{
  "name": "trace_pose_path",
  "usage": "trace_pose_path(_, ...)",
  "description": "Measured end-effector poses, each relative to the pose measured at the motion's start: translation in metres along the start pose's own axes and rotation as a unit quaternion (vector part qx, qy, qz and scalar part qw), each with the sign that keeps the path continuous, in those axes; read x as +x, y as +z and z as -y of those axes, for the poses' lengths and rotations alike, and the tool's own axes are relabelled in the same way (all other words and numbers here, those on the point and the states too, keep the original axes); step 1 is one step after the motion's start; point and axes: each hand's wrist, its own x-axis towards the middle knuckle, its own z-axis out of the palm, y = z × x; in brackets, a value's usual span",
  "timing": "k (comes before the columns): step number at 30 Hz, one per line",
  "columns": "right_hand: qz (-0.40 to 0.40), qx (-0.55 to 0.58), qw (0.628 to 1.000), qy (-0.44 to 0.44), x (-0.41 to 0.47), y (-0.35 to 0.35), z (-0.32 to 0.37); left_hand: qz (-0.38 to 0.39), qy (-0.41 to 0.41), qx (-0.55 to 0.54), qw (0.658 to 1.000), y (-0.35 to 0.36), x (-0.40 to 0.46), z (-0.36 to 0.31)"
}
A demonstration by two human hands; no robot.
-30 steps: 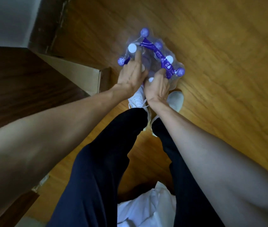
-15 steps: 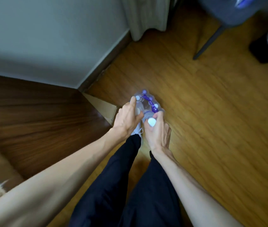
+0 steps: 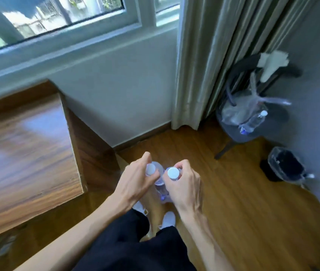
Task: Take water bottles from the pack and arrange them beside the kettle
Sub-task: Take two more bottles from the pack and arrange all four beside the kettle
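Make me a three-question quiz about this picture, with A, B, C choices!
1. Where does the clear plastic bottle with the white cap lie?
A. on the grey chair
B. on the wooden table
C. in the bin

2. What colour are the caps on the two held bottles?
A. red
B. white
C. green

3. What is the left hand doing?
A. resting flat
B. pointing
C. holding a bottle

Answers:
1 A: it lies on the grey chair seat.
2 B: both caps are white.
3 C: its grip closes round the left clear bottle, as the right hand holds the right clear bottle.
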Motion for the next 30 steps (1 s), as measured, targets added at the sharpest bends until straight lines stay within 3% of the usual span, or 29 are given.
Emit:
trace_pose_path(11,0.076,-0.024,0.976,-0.204,-0.017,-0.007,0.137,-0.157,-0.063,-0.011,0.986,-0.12,-0.058,0.036)
trace_pose_path(20,0.128,-0.007,0.947,-0.294,-0.067,0.076,0.255,-0.276,-0.131,-0.025,0.952,-0.209,-0.128,0.123)
trace_pose_path(30,0.206,0.016,0.923,-0.325,-0.155,0.197,0.348,-0.33,-0.229,-0.015,0.915,-0.284,-0.22,0.243)
